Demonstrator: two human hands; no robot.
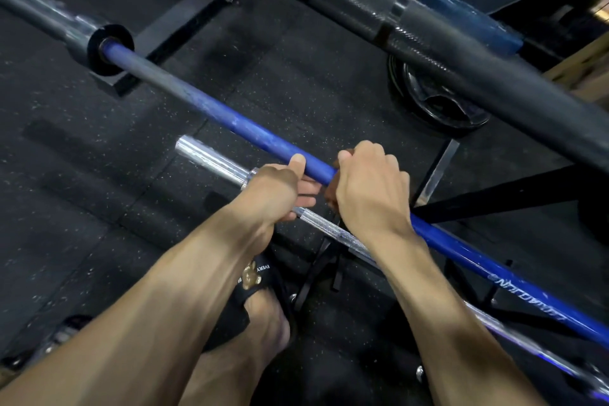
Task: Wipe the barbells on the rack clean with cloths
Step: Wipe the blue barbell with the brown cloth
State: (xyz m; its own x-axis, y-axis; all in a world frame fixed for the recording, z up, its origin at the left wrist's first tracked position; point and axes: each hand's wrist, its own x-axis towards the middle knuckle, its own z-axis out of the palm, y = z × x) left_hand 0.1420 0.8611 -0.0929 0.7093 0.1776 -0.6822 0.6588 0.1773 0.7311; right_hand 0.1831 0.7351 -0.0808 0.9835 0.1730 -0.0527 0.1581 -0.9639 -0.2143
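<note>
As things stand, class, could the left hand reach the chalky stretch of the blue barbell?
Probably yes: the left hand already holds the blue barbell, and the shaft toward its chalky stretch looks bare.

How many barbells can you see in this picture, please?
3: a black barbell across the top, a blue barbell gripped by both hands in the middle, and a chrome barbell just below it. Others may lie outside the view.

Dim gym light, blurred, warped edges

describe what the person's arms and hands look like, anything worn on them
Both forearms are bare right up to the frame edge: no sleeves, gloves, watch or rings show on the left hand or the right hand. Veins and tendons stand out along both.
</note>
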